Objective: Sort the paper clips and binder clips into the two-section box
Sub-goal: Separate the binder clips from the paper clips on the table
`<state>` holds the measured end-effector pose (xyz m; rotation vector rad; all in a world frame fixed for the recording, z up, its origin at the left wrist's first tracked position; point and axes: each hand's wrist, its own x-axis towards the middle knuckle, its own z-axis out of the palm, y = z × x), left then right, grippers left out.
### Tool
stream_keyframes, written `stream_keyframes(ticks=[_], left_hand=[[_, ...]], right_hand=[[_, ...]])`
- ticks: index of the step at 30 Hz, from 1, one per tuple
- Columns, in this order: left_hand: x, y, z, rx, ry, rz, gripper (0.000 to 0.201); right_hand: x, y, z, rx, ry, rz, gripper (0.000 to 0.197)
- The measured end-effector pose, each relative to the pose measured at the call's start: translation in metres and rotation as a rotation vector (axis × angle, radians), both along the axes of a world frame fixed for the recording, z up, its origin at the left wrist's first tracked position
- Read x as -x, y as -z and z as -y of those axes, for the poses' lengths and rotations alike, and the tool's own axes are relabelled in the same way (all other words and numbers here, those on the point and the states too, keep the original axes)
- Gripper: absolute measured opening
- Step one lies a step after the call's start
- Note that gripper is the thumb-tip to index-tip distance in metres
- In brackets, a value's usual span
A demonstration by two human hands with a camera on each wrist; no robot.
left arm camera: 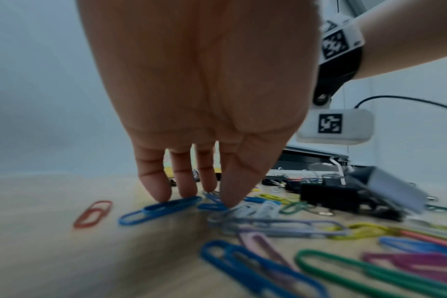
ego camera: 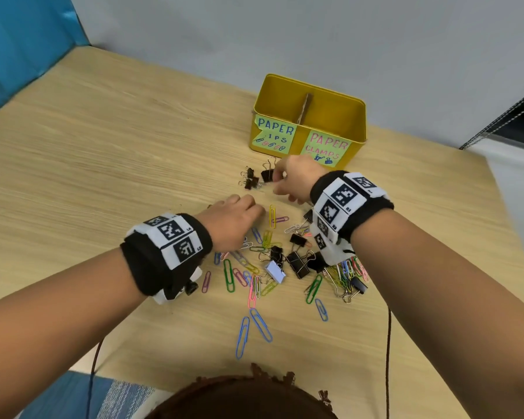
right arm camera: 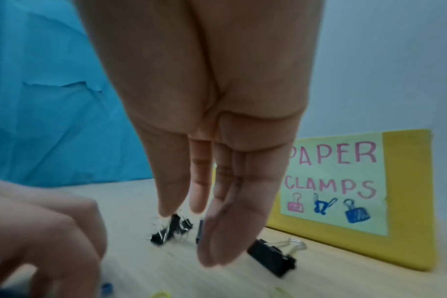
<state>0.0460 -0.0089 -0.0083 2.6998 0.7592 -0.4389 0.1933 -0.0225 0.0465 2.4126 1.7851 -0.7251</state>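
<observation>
My left hand point(left arm camera: 204, 113) presses straight fingers on a blue paper clip point(left arm camera: 161, 209) in the pile, my right hand point(right arm camera: 217, 141) hangs relaxed above a binder clip point(right arm camera: 270, 255) near the yellow box point(ego camera: 354, 116); tangled neighbours may drag along.

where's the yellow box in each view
Head: yellow box stands at upper centre, beyond both hands.
Left wrist: only yellow slivers between the fingers.
Right wrist: at right edge, its "paper clamps" label facing the camera.
Shared landmark: black binder clips on the table before it.
</observation>
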Motion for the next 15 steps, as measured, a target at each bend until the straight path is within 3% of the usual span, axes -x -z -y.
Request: stream_keyframes(ticks=[4,7,9,12,15], left_hand=[[-0.001,-0.005,0.008,0.093,0.098,-0.051,0.063],[-0.004,-0.009,0.003,0.217,0.042,-0.056,0.044],[-0.006,-0.012,0.000,0.200,-0.019,0.006,0.039],[-0.010,-0.010,-0.001,0.123,-0.031,0.093,0.060],[-0.012,-0.009,0.004,0.098,0.065,-0.030,0.072]], right_hand=[[-0.003,0.009,0.014,0.271,-0.099,0.089,0.023],[-0.001,0.019,0.018,0.335,-0.054,-0.125,0.024],[-0.001,0.017,0.017,0.318,0.009,-0.229,0.021],[-0.005,0.009,0.016,0.303,0.036,-0.109,0.019],[-0.008,0.008,0.019,0.299,-0.029,0.026,0.025]])
